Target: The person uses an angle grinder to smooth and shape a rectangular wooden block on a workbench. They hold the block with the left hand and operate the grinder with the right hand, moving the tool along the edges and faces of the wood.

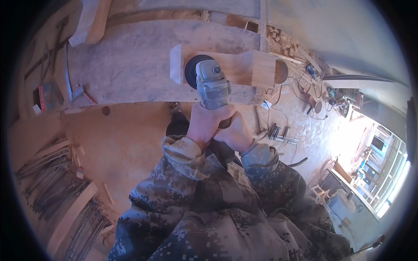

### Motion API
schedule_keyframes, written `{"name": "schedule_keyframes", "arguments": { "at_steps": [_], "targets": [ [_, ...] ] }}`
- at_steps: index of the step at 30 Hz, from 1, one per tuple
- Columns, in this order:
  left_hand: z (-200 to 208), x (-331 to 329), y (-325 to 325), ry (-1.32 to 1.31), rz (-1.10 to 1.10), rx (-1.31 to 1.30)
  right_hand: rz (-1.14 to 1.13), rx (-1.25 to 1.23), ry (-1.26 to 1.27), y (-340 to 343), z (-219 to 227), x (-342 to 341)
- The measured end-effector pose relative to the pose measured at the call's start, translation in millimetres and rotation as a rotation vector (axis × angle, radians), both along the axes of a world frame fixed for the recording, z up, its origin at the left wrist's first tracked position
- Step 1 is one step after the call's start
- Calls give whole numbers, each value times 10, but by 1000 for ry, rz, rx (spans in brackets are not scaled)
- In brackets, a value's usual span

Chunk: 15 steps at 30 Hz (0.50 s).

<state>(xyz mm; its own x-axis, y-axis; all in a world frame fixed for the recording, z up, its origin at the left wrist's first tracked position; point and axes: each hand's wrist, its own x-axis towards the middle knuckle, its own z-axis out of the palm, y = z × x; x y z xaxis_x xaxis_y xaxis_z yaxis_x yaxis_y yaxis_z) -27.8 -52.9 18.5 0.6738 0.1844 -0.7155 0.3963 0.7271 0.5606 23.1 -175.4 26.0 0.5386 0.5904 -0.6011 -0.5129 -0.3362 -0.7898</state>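
Observation:
Both hands are wrapped around a grey angle grinder (213,91). My left hand (208,124) grips the body behind the gear head, and my right hand (237,135) closes over the rear end, close against the left. The grinder's dark round disc (190,71) lies over the left part of a thick, shaped wooden piece (239,65); whether it touches the wood I cannot tell. This piece has a flared left end and a stepped, rounded right end. It lies across a worn workbench (126,61).
Another shaped wooden piece (93,19) rests at the bench's far left. A red box (42,96) is at the left edge. Metal clamps (61,191) crowd the lower left. Cords and another power tool (314,104) lie on the floor at right, near metal bars (283,135).

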Motion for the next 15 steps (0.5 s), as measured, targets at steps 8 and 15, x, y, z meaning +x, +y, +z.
{"name": "schedule_keyframes", "arguments": {
  "at_steps": [8,15],
  "targets": [
    [-184,29,-96,-53,-38,-164,57,-50,-105,-167,-141,22],
    [-248,126,-265,-177,-89,-239,-46,-210,-293,-360,-126,-40]
  ]
}}
